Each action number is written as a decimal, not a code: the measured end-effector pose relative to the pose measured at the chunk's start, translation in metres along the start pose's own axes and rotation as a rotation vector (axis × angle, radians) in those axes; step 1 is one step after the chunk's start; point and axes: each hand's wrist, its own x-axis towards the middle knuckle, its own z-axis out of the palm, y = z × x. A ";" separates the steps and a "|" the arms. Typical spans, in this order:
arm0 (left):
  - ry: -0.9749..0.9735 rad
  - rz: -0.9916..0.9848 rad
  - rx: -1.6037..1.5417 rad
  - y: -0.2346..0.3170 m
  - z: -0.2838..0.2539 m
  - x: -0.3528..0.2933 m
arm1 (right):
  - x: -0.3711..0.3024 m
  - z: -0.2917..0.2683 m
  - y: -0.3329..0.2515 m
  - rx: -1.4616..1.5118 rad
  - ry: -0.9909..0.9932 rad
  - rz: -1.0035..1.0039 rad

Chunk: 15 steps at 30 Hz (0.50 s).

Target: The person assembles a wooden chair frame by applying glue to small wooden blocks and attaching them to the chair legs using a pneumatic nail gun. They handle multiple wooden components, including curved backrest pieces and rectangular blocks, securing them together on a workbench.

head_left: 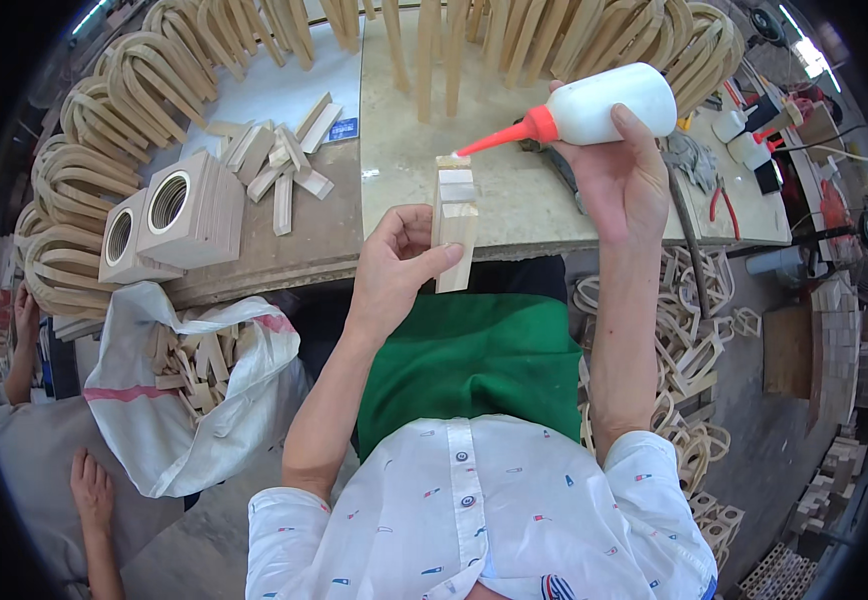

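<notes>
Upright above the near edge of the workbench (324, 255), several small wooden pieces (457, 222) are held side by side, with their top ends stepped. My left hand (392, 262) is closed around their lower part, thumb across the front. From the right, my right hand (616, 190) grips a white squeeze bottle (604, 100) with a red cap, tipped nearly on its side. Its long red nozzle (504, 138) points left and down, its tip at the top end of the farthest wooden piece. I cannot tell whether the tip touches the wood.
Bent wooden frames (149, 80) line the bench's back and left. Loose wood strips (279, 160) lie near two blocks with round holes (192, 208). A white sack (144, 430) holds offcuts. Red-handled pliers (724, 208) lie right. Another person's hand (92, 490) shows lower left.
</notes>
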 end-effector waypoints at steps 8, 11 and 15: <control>-0.019 -0.009 -0.031 0.002 -0.001 0.004 | 0.004 -0.001 0.007 -0.139 0.053 -0.043; -0.027 -0.015 -0.021 0.001 -0.001 0.004 | 0.004 -0.006 0.011 -0.163 0.047 -0.052; -0.038 -0.028 -0.015 0.005 0.000 0.004 | 0.006 -0.005 0.013 -0.226 0.020 -0.094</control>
